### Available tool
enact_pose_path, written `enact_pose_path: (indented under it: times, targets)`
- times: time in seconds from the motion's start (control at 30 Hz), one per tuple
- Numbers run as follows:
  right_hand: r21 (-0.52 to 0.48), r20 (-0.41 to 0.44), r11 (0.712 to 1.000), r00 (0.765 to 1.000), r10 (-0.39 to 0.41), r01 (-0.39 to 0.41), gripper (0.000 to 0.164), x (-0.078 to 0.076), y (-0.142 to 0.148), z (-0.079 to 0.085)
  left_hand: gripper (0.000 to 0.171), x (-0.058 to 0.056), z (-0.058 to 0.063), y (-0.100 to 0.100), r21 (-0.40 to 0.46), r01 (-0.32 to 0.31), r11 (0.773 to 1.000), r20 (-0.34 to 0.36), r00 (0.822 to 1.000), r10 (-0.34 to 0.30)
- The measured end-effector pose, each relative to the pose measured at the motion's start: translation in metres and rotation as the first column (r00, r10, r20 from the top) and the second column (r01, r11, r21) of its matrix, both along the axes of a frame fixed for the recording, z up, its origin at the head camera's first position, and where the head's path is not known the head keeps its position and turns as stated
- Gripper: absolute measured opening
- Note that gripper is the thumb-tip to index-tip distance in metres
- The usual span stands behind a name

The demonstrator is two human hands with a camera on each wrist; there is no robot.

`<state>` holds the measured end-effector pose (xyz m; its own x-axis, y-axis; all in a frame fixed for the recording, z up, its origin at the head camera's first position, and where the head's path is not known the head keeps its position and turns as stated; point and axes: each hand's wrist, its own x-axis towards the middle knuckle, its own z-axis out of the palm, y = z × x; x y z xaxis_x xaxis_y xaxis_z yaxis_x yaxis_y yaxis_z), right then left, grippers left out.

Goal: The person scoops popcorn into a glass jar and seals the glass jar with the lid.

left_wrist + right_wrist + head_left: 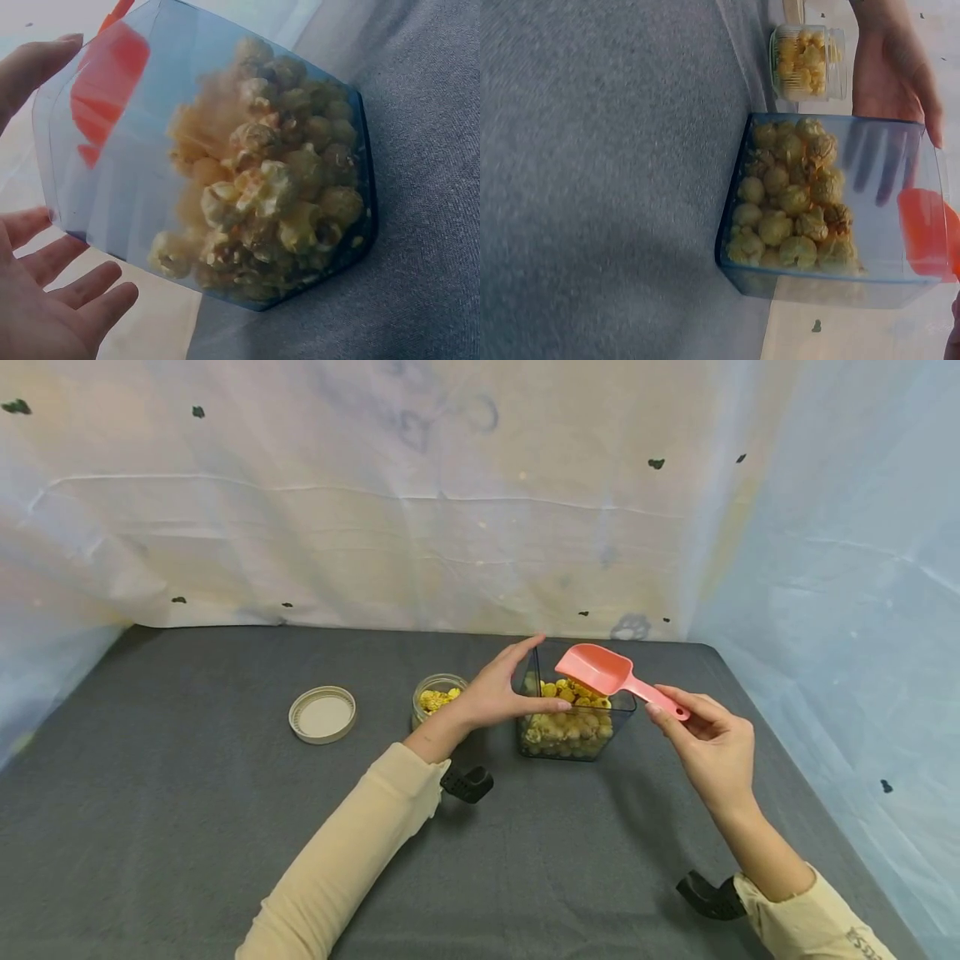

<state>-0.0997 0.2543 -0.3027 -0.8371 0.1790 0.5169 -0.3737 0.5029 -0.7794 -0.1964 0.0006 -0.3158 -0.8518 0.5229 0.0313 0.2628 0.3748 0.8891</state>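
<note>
**Pink scoop held at container mouth, right hand on handle**

Right hand (pixel 708 735): fingers clamped on the pink scoop (pixel 598 668), thumb against the handle end. Scoop is glossy pink plastic, broad deep bowl, slim straight handle. Bowl end points left and slightly away from the person; long axis slants from the fingers at lower right up to the bowl at upper left. Bowl sits left of the right fingers, above the popcorn (pixel 562 731); can't tell how far it dips past the rim.

Left hand (pixel 495 693): fingers apart, fairly straight, spread at the left side of the clear container (pixel 877 236); thumb lies along the near rim. Container is upright, boxy, tinted, roughly half full of yellow round pieces. It stands between the two hands.

Just left of it: glass jar (pixel 835 82), upright and uncapped, yellow popcorn inside, partly behind the left wrist in the head view. Farther left, well apart: round lid (pixel 322 715), inner face up. All on the grey cloth-covered worktop (pixel 187 793).
</note>
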Motion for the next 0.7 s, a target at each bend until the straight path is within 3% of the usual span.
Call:
enact_pose_path:
  times: [0.2, 0.43, 0.7]
  targets:
    - [0.116, -0.010, 0.993, 1.000, 0.010, -0.009, 0.027, -0.003, 0.007, 0.004, 0.094, -0.001, -0.004, 0.002, 0.045, 0.007, 0.999, 0.044, 0.999, -0.008]
    - [0.263, -0.083, 0.963, 0.994, 0.075, -0.051, 0.027, -0.009, 0.011, 0.015, 0.093, -0.003, -0.004, 0.006, 0.123, 0.014, 0.992, 0.061, 0.998, -0.022]
    - [0.362, -0.071, 0.932, 0.996, 0.060, -0.030, 0.026, -0.016, 0.013, 0.022, 0.091, -0.005, -0.006, 0.009, 0.121, -0.003, 0.993, 0.057, 0.998, -0.004]
